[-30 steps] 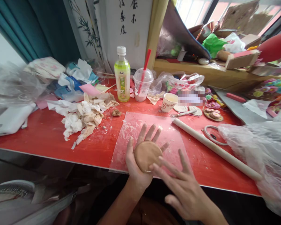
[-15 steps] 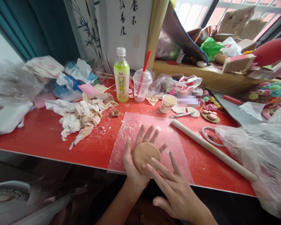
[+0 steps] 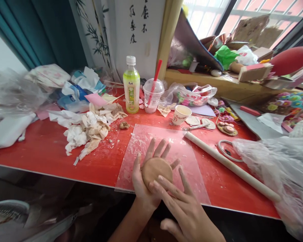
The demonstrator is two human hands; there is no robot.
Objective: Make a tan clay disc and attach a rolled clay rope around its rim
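A round, flat brown clay disc (image 3: 156, 170) rests on the palm of my left hand (image 3: 141, 186). That palm faces up, its fingers stretched out beyond the disc and its thumb along the disc's left side. My right hand (image 3: 183, 206) reaches in from the lower right, fingers spread, with index and middle fingertips on the disc's lower part. Its thumb stays apart from the clay. Below both hands lies a clear plastic sheet (image 3: 189, 164) with pale smears, at the front of the red table (image 3: 101, 171).
To the right are a pale rolling tube (image 3: 232, 166) and a crumpled plastic bag (image 3: 275, 168). Behind stand a paper cup (image 3: 181, 115), a lidded cup (image 3: 151, 97) and a drink bottle (image 3: 131, 89). Crumpled tissues (image 3: 88, 129) and a small clay lump (image 3: 124, 125) are at left.
My right fingertips have slid a little left, further over the lower part of the clay disc. The disc stays on my left palm. The whole view has shifted slightly.
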